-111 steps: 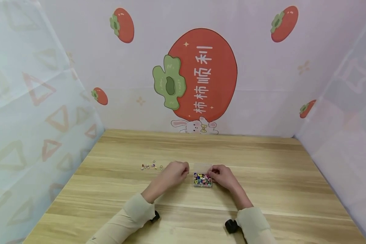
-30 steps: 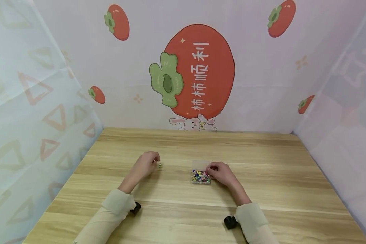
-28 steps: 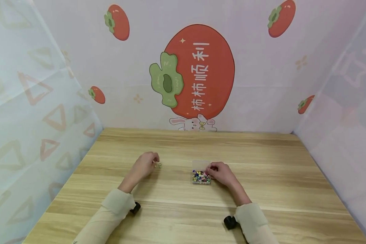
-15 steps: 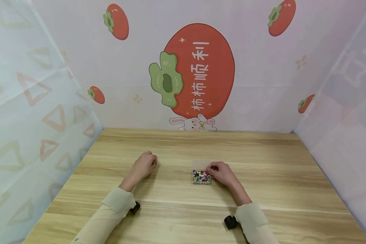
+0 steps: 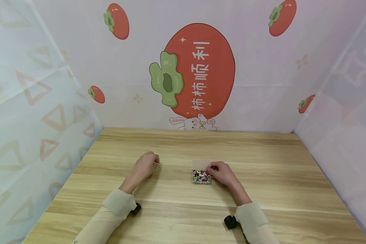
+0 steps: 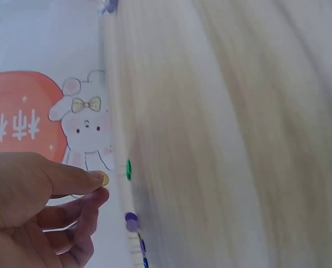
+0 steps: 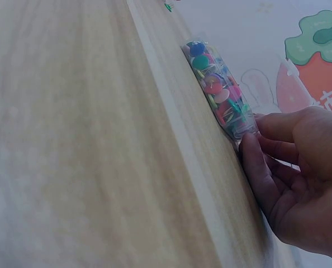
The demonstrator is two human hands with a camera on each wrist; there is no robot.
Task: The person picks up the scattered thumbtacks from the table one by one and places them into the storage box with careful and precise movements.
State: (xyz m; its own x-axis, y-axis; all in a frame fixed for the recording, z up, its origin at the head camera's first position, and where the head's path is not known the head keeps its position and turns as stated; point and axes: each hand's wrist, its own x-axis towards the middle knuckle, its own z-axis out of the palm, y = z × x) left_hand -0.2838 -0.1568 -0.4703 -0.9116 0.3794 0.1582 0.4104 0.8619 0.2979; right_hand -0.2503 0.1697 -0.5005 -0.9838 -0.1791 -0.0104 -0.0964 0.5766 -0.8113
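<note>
My left hand [image 5: 145,165] is over the left part of the table, thumb and forefinger pinching a yellow thumbtack [image 6: 105,179]. Just beyond those fingertips in the left wrist view lie a green thumbtack [image 6: 128,169] and a purple thumbtack [image 6: 132,221]. The head view shows one or two small tacks [image 5: 160,165] right beside the left fingertips; the hand hides whatever lies behind it. With thumb and fingers my right hand [image 5: 222,172] grips the right side of a small clear plastic box [image 7: 245,129], its lid raised at the back. Many-coloured thumbtacks [image 7: 213,84] fill the box.
The wooden table [image 5: 183,213] runs back to a white backdrop [image 5: 256,101] printed with persimmons and a rabbit. White cloth walls [image 5: 350,135] stand at both sides. Black wrist cameras [image 5: 230,222] hang below the sleeves.
Since the earliest frame my left hand has gone left from beside the box to the loose tacks. Its fingertips have lately closed together on the yellow thumbtack. The right hand keeps its hold.
</note>
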